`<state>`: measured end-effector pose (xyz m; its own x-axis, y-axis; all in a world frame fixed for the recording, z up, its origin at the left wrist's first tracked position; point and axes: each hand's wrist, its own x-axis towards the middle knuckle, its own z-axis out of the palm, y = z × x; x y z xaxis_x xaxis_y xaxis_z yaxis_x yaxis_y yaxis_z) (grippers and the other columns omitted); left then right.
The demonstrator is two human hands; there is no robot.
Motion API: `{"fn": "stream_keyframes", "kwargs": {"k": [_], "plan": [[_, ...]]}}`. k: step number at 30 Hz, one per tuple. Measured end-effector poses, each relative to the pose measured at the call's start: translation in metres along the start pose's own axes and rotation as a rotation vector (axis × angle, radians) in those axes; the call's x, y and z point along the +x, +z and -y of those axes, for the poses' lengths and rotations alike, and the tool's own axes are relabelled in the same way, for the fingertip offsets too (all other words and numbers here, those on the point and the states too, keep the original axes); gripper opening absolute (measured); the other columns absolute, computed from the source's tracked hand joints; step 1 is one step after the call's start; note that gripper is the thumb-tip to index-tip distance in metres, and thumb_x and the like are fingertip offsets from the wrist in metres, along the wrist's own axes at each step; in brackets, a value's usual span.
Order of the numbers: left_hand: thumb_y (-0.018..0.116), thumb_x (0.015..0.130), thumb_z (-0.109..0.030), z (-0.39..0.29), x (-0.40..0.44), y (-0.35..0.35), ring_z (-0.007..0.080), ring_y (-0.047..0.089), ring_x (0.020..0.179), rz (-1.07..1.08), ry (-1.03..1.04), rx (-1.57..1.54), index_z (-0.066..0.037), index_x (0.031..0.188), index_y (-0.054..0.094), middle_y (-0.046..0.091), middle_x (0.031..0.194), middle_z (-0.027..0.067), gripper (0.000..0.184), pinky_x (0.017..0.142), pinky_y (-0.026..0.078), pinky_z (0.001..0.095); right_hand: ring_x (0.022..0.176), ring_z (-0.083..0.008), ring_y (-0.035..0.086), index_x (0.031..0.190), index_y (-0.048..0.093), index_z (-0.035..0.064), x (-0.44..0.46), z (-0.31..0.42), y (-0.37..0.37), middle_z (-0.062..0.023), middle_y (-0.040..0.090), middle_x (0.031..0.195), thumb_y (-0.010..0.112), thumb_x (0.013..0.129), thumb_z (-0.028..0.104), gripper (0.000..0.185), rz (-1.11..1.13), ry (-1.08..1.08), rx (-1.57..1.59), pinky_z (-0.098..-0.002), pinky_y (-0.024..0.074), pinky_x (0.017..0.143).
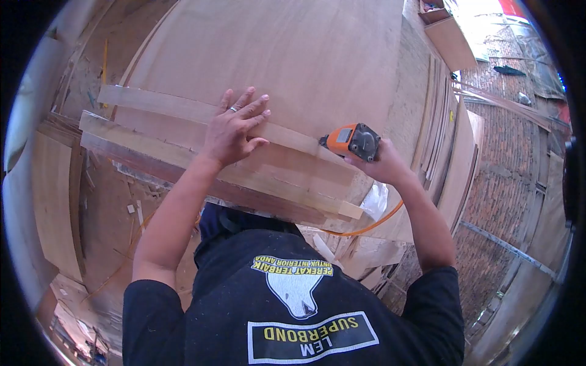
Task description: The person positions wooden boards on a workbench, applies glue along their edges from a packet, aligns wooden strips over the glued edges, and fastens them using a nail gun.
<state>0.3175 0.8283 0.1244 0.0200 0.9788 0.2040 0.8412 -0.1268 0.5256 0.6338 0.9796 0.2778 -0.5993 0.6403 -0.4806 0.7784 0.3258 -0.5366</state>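
Observation:
My left hand (233,131) lies palm down on a narrow wooden strip (162,105), its fingers spread and a ring on one of them. The strip runs across a large plywood sheet (274,55). To the right, my right hand (389,160) grips an orange and black nail gun (351,141). Its nose is at the right part of the strip; I cannot tell whether it touches. An orange air hose (373,227) curves below that hand. Nearer my body, another wooden strip (287,190) lies along the edge of the work.
A clear plastic bag (375,200) lies near the right corner. Stacked thin boards (439,116) line the right side, beside a brick floor (500,158). A plywood panel (55,201) stands at the left. Wood scraps (139,210) litter the ground there.

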Motion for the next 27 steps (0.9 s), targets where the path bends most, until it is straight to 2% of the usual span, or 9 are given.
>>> {"fn": "stream_keyframes", "kwargs": {"k": [4, 7, 13, 17, 22, 25, 27], "plan": [[0.085, 0.078, -0.046, -0.002, 0.000, -0.002, 0.0213, 0.033, 0.157, 0.017, -0.020, -0.011, -0.021, 0.134, 0.072, 0.050, 0.161, -0.0048, 0.063, 0.131, 0.017, 0.0518, 0.079, -0.0226, 0.071, 0.117, 0.075, 0.0080, 0.003, -0.003, 0.001, -0.0119, 0.077, 0.091, 0.085, 0.087, 0.021, 0.034, -0.003, -0.001, 0.005, -0.0370, 0.0572, 0.079], [0.085, 0.078, -0.046, -0.002, 0.001, -0.003, 0.0212, 0.033, 0.156, 0.024, -0.024, -0.012, -0.022, 0.134, 0.072, 0.049, 0.162, -0.0051, 0.063, 0.131, 0.018, 0.0517, 0.079, -0.0225, 0.070, 0.113, 0.076, 0.0080, 0.002, 0.001, -0.003, -0.0117, 0.077, 0.091, 0.085, 0.086, 0.020, 0.031, 0.035, 0.076, -0.048, -0.0369, 0.0571, 0.078], [0.086, 0.078, -0.045, -0.001, 0.001, 0.000, 0.0214, 0.033, 0.157, 0.020, -0.011, 0.009, -0.022, 0.135, 0.071, 0.049, 0.161, -0.0049, 0.063, 0.131, 0.018, 0.0531, 0.082, -0.0237, 0.073, 0.112, 0.076, 0.0076, 0.002, -0.007, -0.005, -0.0113, 0.077, 0.091, 0.084, 0.086, 0.025, 0.032, 0.057, 0.128, -0.144, -0.0385, 0.0571, 0.079], [0.088, 0.075, -0.046, -0.001, -0.001, -0.001, 0.0236, 0.031, 0.158, 0.065, -0.015, 0.058, -0.024, 0.142, 0.066, 0.045, 0.164, -0.0022, 0.073, 0.131, 0.015, 0.0575, 0.091, -0.0236, 0.074, 0.119, 0.074, 0.0066, -0.022, -0.005, -0.002, -0.0108, 0.078, 0.098, 0.085, 0.086, 0.026, 0.040, 0.045, 0.173, -0.023, -0.0391, 0.0569, 0.085], [0.090, 0.070, -0.049, 0.013, -0.012, -0.037, 0.0282, 0.028, 0.159, -0.046, -0.121, 0.143, -0.024, 0.150, 0.058, 0.036, 0.170, 0.0025, 0.090, 0.130, 0.010, 0.0613, 0.105, -0.0218, 0.072, 0.129, 0.069, 0.0069, -0.073, -0.015, -0.009, -0.0112, 0.076, 0.112, 0.086, 0.086, 0.022, 0.049, 0.057, 0.197, 0.131, -0.0386, 0.0553, 0.096], [0.090, 0.069, -0.052, 0.035, -0.030, -0.057, 0.0279, 0.028, 0.159, -0.048, -0.121, 0.222, -0.024, 0.150, 0.058, 0.035, 0.170, 0.0025, 0.091, 0.129, 0.009, 0.0623, 0.108, -0.0214, 0.071, 0.132, 0.067, 0.0066, -0.092, 0.009, -0.017, -0.0114, 0.075, 0.117, 0.085, 0.087, 0.021, 0.051, 0.111, 0.362, 0.068, -0.0380, 0.0547, 0.098], [0.089, 0.069, -0.052, 0.052, -0.032, -0.068, 0.0272, 0.028, 0.159, -0.028, -0.116, 0.259, -0.025, 0.148, 0.060, 0.036, 0.170, 0.0019, 0.088, 0.129, 0.008, 0.0628, 0.108, -0.0222, 0.071, 0.133, 0.066, 0.0061, -0.095, 0.004, -0.013, -0.0122, 0.075, 0.118, 0.085, 0.087, 0.021, 0.052, 0.068, 0.244, 0.120, -0.0384, 0.0548, 0.099]]}}
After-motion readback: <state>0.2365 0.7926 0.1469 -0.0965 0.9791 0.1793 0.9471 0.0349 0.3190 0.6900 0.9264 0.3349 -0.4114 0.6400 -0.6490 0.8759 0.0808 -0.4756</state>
